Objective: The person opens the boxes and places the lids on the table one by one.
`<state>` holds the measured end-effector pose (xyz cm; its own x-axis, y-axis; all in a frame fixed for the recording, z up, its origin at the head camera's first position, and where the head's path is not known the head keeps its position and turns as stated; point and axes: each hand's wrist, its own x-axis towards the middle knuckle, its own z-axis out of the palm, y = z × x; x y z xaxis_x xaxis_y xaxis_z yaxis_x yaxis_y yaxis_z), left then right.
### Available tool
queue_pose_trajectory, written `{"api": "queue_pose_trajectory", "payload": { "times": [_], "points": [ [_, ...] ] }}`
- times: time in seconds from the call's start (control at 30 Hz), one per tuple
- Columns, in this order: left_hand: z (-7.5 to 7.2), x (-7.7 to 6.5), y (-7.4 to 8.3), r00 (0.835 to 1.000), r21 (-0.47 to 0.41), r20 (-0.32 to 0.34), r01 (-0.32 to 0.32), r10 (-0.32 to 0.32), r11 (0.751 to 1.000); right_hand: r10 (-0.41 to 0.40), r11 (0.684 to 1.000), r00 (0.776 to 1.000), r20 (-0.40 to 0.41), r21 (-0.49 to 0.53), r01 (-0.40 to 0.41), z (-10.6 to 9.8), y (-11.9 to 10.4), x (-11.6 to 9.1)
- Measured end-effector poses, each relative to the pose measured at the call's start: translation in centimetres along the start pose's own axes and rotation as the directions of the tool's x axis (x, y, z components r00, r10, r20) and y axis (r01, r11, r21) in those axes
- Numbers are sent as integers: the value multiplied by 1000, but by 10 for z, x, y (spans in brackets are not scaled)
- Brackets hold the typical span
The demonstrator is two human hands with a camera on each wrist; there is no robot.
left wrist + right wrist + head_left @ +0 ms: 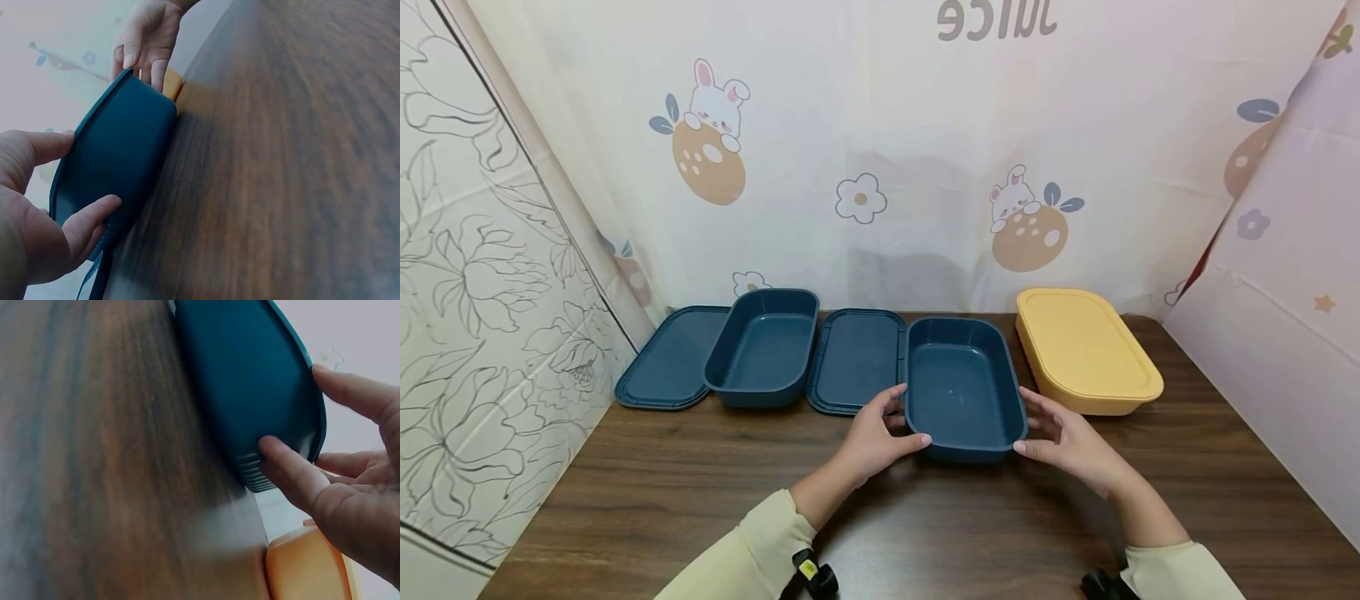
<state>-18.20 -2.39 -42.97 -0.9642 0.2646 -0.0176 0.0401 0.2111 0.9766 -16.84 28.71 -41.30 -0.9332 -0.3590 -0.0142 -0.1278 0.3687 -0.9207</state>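
Observation:
A dark blue food container [967,455], rectangular with rounded corners and no lid on it, is between both hands near the middle of the wooden table. My left hand [880,437] grips its left side, thumb at the near left corner of the rim and fingers along the wall. On the opposite side my right hand [1071,442] holds it the same way. In the right wrist view, the right thumb meets the rim while fingers press the side wall [250,381]. Inside, the container shows only its bare bottom.
Just left of it lies a flat blue lid [859,358]. Farther left stand a second open blue container [763,350] and another blue lid [670,358], partly behind it. A yellow lidded container [1086,346] stands at right. Patterned cloth [925,108] hangs behind the wooden table [700,483].

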Motion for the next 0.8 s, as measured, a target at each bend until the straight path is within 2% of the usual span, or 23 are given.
{"api": "queue_pose_trajectory", "payload": {
  "times": [0.17, 0.5, 0.8],
  "points": [
    [1, 4, 1, 1000, 9, -18, 21, -21, 1000, 28, 999, 1000, 2, -32, -28, -2, -3, 3],
    [1, 11, 4, 998, 18, -30, 49, -49, 999, 63, 997, 998, -8, -32, -63, -3, -8, 9],
    [-1, 21, 2, 998, 9, -32, 54, -54, 999, 77, 996, 997, -18, -43, -78, -5, -7, 16]
  ]
}}
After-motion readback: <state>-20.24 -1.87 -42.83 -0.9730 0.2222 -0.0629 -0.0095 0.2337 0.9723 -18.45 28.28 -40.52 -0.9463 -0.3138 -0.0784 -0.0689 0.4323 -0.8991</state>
